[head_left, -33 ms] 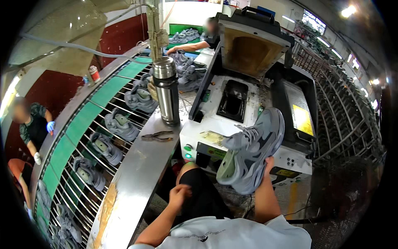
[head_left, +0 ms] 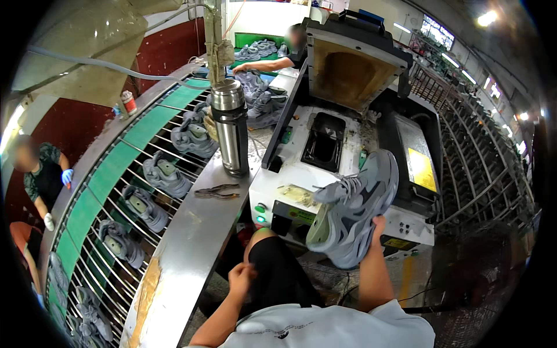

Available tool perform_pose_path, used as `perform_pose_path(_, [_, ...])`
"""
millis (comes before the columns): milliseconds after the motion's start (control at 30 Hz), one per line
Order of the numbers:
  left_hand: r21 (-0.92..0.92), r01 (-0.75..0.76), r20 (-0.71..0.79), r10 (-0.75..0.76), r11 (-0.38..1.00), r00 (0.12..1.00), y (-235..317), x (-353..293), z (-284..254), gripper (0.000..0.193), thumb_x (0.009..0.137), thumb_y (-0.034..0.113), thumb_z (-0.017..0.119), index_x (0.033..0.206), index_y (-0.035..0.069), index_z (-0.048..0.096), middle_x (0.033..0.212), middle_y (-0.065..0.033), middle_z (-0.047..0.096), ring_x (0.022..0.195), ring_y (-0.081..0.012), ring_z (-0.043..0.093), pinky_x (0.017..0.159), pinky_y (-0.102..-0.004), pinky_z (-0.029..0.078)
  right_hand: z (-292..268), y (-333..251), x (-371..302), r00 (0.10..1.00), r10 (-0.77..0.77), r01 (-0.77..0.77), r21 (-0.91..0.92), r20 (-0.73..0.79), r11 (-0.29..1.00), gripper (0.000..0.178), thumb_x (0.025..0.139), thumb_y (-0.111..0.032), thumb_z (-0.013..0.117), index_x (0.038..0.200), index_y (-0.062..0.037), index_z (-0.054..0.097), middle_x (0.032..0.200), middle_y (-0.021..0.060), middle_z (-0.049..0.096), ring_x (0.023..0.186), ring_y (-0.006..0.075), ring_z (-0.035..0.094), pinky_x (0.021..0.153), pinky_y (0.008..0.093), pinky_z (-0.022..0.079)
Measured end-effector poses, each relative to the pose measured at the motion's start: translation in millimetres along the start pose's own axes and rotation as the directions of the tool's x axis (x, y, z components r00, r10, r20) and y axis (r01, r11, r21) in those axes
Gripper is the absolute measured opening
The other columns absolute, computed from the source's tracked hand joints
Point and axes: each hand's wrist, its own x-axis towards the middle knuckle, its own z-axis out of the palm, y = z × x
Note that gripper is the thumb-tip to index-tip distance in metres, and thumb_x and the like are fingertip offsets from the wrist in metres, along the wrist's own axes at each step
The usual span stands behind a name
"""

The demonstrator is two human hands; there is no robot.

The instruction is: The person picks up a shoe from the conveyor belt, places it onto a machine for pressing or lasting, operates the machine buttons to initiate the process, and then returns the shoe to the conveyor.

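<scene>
My right hand [head_left: 376, 232] grips a grey sneaker [head_left: 354, 211] from below, near its heel. The shoe is tilted with its toe up, in front of a white press machine [head_left: 290, 174]. The machine's lid [head_left: 354, 69] stands raised over a dark mould cavity [head_left: 325, 142]. My left hand [head_left: 241, 278] rests by my knee in dark shorts, fingers curled, holding nothing.
A curved steel counter [head_left: 185, 249] carries a steel flask [head_left: 231, 127] and pliers [head_left: 216, 191]. To the left a wire conveyor [head_left: 104, 197] bears several grey shoes [head_left: 165, 174]. One person [head_left: 40, 174] stands at its far left, another [head_left: 290, 49] reaches in at the back. Wire racking [head_left: 481, 174] stands at right.
</scene>
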Motion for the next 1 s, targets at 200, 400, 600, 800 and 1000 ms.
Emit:
perform_pose_path(200, [-0.143,-0.27,-0.528,0.158,0.952,0.835,-79.5,-8.8,-119.5,0.005,0.089,0.008,0.055,0.088,0.004,0.058,0.069,-0.0024,0.056,0.06,-0.0096,0.051,0.056,-0.0224,0.041,73.6,-54.7,133.1,0.934,-0.298,0.102,-0.652,-0.197,0.751,0.083,0.066,-0.019,0.065,0.143,-0.003,0.036,0.129,0.014,0.053,0.109,0.0249,0.056,0.094,0.0339,0.042])
perform_pose_path(400, [-0.035,-0.399,-0.586,0.305,0.916,0.751,-123.2,21.2,-194.8,0.01,0.085,0.003,0.061,0.092,0.007,0.055,0.082,-0.0044,0.059,0.07,-0.0146,0.057,0.063,-0.0258,0.049,137.3,-61.9,277.2,0.9,-0.36,-0.195,-0.965,-0.247,0.173,0.1,0.059,-0.038,0.072,0.146,-0.009,0.033,0.132,0.0222,0.053,0.118,0.0334,0.054,0.097,0.0362,0.042])
perform_pose_path(600, [0.135,-0.17,-0.637,0.217,0.976,0.74,-165.0,32.0,-203.4,0.017,0.083,0.004,0.065,0.098,0.003,0.06,0.088,-0.0063,0.063,0.079,-0.0168,0.06,0.07,-0.0284,0.051,152.0,-23.2,351.9,0.901,-0.298,-0.383,-0.9,-0.315,-0.209,0.106,0.058,-0.051,0.069,0.147,-0.0108,0.03,0.136,0.0244,0.049,0.123,0.0375,0.05,0.1,0.0399,0.042])
perform_pose_path(800, [0.267,-0.062,-0.597,0.215,0.962,0.773,-157.8,19.5,-202.0,0.022,0.082,0.009,0.067,0.102,0.002,0.061,0.094,-0.0078,0.065,0.085,-0.0186,0.062,0.076,-0.0311,0.051,143.4,16.3,341.4,0.901,-0.277,-0.426,-0.803,-0.334,-0.416,0.095,0.067,-0.063,0.059,0.144,-0.0122,0.037,0.136,0.0233,0.049,0.124,0.0359,0.05,0.102,0.0428,0.041])
perform_pose_path(1000, [0.481,0.126,-0.633,0.244,0.868,0.735,-64.9,17.5,-160.7,0.019,0.085,0.014,0.059,0.097,0.001,0.063,0.091,-0.0102,0.066,0.082,-0.0188,0.062,0.072,-0.0301,0.05,142.2,23.5,256.4,0.951,-0.28,-0.248,-0.872,-0.135,-0.423,0.076,0.084,-0.058,0.051,0.14,-0.0086,0.041,0.135,0.0235,0.048,0.126,0.0386,0.046,0.103,0.0458,0.038])
